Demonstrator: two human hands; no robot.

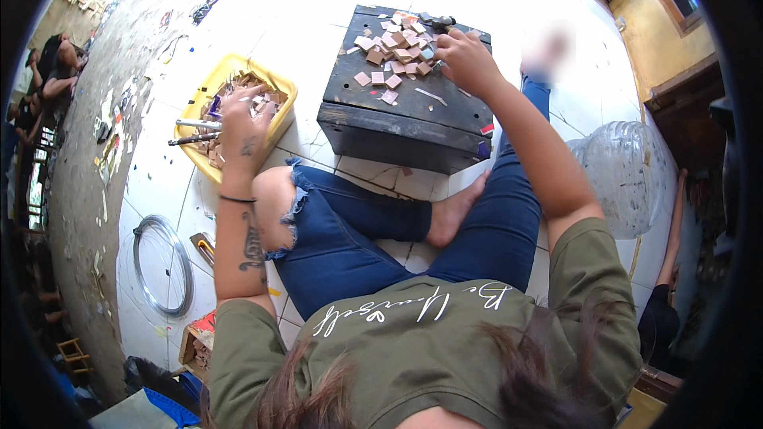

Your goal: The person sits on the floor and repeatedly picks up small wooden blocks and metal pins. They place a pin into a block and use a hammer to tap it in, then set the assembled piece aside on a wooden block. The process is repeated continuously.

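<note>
My left hand (pixel 245 115) is over a yellow plastic basin (pixel 284 103) filled with small brown wooden pieces (pixel 273 98). Its fingers curl down among them. Two slim rods, one silver (pixel 196 123) and one dark (pixel 187 141), stick out beside this hand past the rim; whether it grips them is hidden. On a black wooden box (pixel 358 87) lies a loose heap of small wooden tiles (pixel 395 41). My right hand (pixel 465 59) reaches to the heap's right side, fingers bent and closed together, near a dark hammer-like head (pixel 442 22). What they pinch is not visible.
A coil of wire (pixel 184 270) and an orange-and-black cutter (pixel 203 248) lie on the white tiles at left. A large clear plastic bag (pixel 624 179) stands at right. My crossed legs (pixel 350 222) are before the box. Other people (pixel 60 63) sit far left.
</note>
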